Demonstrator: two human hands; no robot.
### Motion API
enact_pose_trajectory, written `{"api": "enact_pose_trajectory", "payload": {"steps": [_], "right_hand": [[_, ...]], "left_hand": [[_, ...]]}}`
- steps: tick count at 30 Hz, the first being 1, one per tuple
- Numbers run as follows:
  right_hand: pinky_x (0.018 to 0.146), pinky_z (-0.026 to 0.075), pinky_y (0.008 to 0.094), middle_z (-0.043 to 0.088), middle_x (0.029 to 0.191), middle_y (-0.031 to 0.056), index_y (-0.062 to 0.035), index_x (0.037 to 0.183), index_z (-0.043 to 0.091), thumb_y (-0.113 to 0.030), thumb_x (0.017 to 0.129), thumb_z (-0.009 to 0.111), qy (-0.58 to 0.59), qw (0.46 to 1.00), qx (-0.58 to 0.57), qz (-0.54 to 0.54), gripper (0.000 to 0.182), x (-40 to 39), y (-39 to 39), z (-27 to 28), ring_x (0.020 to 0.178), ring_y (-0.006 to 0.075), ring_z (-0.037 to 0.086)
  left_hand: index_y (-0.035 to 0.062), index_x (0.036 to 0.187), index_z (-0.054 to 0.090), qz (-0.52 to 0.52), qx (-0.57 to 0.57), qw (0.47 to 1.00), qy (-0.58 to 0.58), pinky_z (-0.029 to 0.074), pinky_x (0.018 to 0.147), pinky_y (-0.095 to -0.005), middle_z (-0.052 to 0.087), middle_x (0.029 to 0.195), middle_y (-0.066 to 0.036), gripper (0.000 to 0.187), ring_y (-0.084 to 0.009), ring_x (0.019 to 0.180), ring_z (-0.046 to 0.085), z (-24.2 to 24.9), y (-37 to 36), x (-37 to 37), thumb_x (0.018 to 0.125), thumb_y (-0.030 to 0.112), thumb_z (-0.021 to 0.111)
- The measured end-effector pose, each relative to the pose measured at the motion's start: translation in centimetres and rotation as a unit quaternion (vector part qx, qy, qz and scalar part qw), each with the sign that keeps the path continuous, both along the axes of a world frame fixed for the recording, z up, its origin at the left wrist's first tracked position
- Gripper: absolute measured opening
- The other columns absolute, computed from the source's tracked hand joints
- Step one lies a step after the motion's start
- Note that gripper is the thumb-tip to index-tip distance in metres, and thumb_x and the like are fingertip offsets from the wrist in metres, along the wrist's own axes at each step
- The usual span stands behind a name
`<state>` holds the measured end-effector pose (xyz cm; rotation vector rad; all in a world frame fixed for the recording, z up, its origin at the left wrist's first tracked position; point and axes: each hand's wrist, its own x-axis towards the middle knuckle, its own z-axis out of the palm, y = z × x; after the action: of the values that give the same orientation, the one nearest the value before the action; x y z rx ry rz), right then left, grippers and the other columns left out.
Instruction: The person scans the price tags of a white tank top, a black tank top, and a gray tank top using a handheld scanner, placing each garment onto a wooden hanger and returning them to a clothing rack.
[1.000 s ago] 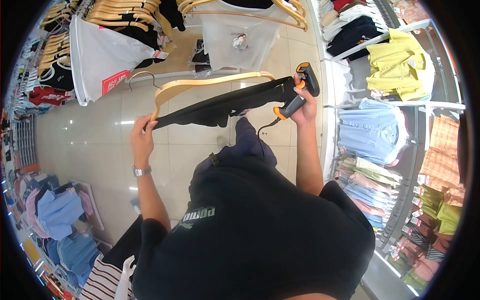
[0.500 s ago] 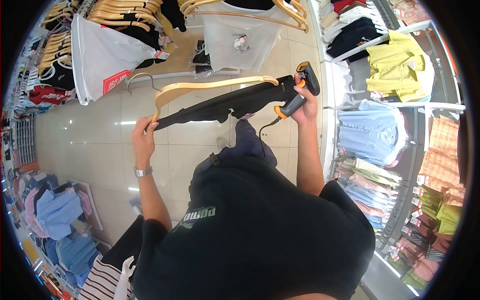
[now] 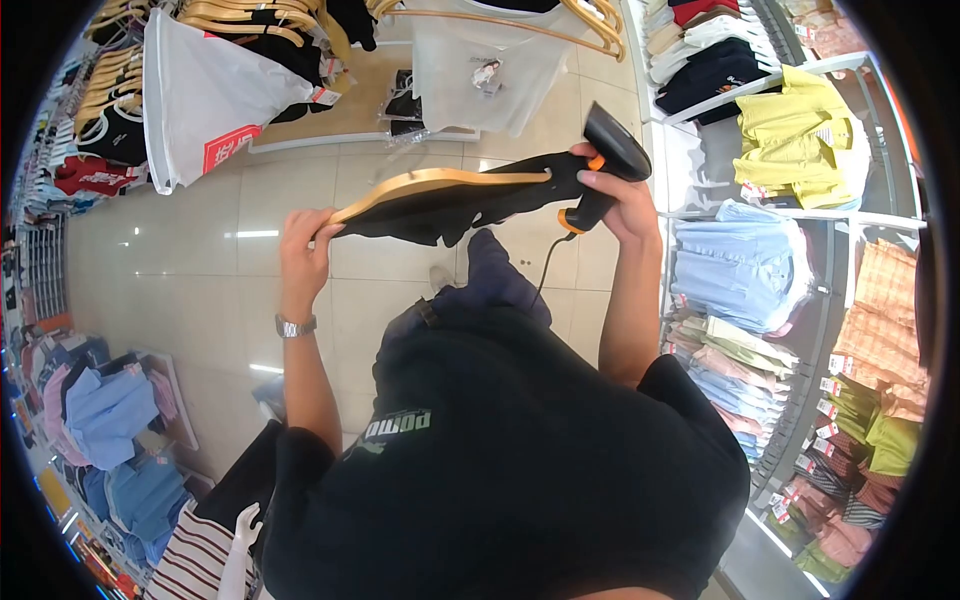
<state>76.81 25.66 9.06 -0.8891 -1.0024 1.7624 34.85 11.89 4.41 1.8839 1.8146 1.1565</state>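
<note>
A black garment (image 3: 430, 213) hangs along a wooden hanger (image 3: 440, 177), stretched between my two hands. My left hand (image 3: 306, 240) is closed on the left end of the hanger and the cloth there; the hanger's hook does not show. On the other side, my right hand (image 3: 625, 200) is wrapped round a black and orange handheld scanner (image 3: 617, 143), whose cable hangs down from its base. The thumb and a finger of that hand also pinch the garment's right end.
White shelving at the right bears a yellow shirt (image 3: 795, 135) and blue shirts (image 3: 740, 265). Above are a rack of wooden hangers and a pale hanging top (image 3: 480, 70). Blue shirts (image 3: 110, 410) lie at the lower left, near a mannequin hand (image 3: 247, 525).
My left hand has moved slightly right and the hanger has turned, taking its hook out of sight. The scanner has tilted and shifted a little in my right hand.
</note>
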Motion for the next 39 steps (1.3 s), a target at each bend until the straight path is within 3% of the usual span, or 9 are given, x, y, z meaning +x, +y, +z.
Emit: {"api": "enact_pose_trajectory", "payload": {"steps": [2,4,7,12,17,25,29,33,39], "right_hand": [[0.087,0.051,0.032,0.073,0.107,0.0101,0.0006,0.124,0.062,0.003,0.076,0.077,-0.136,0.988,0.054,0.049,0.05,-0.4,-0.4,3.2,0.094,0.0169,0.067],[0.088,0.052,0.0322,0.072,0.112,0.0117,0.0009,0.123,0.061,0.003,0.077,0.076,-0.321,0.937,0.123,0.065,0.048,-0.2,-0.7,5.4,0.098,0.0151,0.068],[0.091,0.051,0.0314,0.068,0.124,0.0118,0.001,0.128,0.06,-0.001,0.077,0.079,-0.333,0.922,0.168,0.102,0.055,0.8,-0.2,5.5,0.107,0.0138,0.065],[0.106,0.043,0.0333,0.05,0.149,0.0139,0.0029,0.133,0.057,-0.007,0.074,0.079,-0.254,0.884,0.3,0.253,0.064,-0.9,0.4,5.5,0.125,0.0222,0.056],[0.093,0.049,0.0334,0.067,0.113,0.0144,0.0009,0.126,0.06,-0.005,0.07,0.077,-0.33,0.87,0.243,0.273,0.059,-0.8,1.1,4.2,0.1,0.0245,0.063],[0.08,0.05,0.0302,0.063,0.094,0.0074,0.0028,0.113,0.061,-0.001,0.07,0.074,-0.301,0.919,0.228,0.11,0.045,0.6,0.0,2.6,0.086,0.0151,0.059],[0.088,0.049,0.0283,0.066,0.108,0.0098,0.0024,0.118,0.061,-0.012,0.072,0.078,-0.351,0.914,0.163,0.123,0.051,5.1,0.7,3.6,0.094,0.0138,0.06],[0.084,0.048,0.0272,0.065,0.099,0.0076,0.0021,0.112,0.062,-0.006,0.07,0.074,-0.395,0.906,0.147,0.04,0.044,9.6,0.7,4.5,0.089,0.0133,0.057],[0.084,0.048,0.0277,0.066,0.099,0.0069,0.003,0.113,0.062,-0.009,0.069,0.077,-0.449,0.886,0.098,-0.063,0.048,15.0,-0.2,7.2,0.089,0.0125,0.057]], "left_hand": [[-0.0006,0.1,0.069,-0.012,0.029,1.0,-0.003,0.046,0.075,-0.0351,0.064,0.084,-0.011,0.012,-0.0264,0.083,0.056,0.8,0.9,0.9,0.09,0.005,0.068],[-0.001,0.099,0.068,0.0,0.018,0.999,-0.047,0.046,0.075,-0.0349,0.064,0.084,-0.011,0.011,-0.0267,0.082,0.056,1.7,1.5,1.4,0.089,0.005,0.068],[-0.0015,0.098,0.068,-0.007,0.022,0.998,-0.065,0.046,0.074,-0.0348,0.063,0.083,-0.012,0.01,-0.0269,0.08,0.056,2.1,2.5,1.8,0.089,0.004,0.067],[-0.0023,0.097,0.067,-0.039,0.018,0.997,-0.061,0.045,0.073,-0.0347,0.063,0.082,-0.012,0.01,-0.0269,0.079,0.056,3.1,4.1,2.3,0.089,0.004,0.067],[-0.0013,0.096,0.067,-0.075,0.012,0.997,-0.024,0.044,0.072,-0.0358,0.062,0.08,-0.012,0.009,-0.0291,0.077,0.056,3.5,5.8,2.3,0.089,0.005,0.066],[0.0053,0.114,0.07,-0.12,-0.037,0.991,-0.043,0.047,0.078,-0.0358,0.067,0.094,-0.011,0.025,-0.0282,0.087,0.059,5.3,9.7,5.5,0.09,0.002,0.065],[0.0053,0.116,0.069,-0.196,-0.056,0.976,-0.079,0.048,0.09,-0.0363,0.067,0.105,-0.012,0.028,-0.0295,0.101,0.06,6.4,13.6,8.5,0.089,0.005,0.068],[0.0049,0.123,0.064,-0.15,0.076,0.986,-0.009,0.045,0.098,-0.041,0.062,0.12,-0.013,0.036,-0.029,0.111,0.058,8.3,20.5,10.3,0.089,0.011,0.072],[0.001,0.121,0.061,-0.01,0.186,0.982,-0.002,0.044,0.095,-0.0396,0.061,0.115,-0.014,0.047,-0.0266,0.108,0.057,10.5,31.6,15.9,0.088,0.03,0.077]]}}
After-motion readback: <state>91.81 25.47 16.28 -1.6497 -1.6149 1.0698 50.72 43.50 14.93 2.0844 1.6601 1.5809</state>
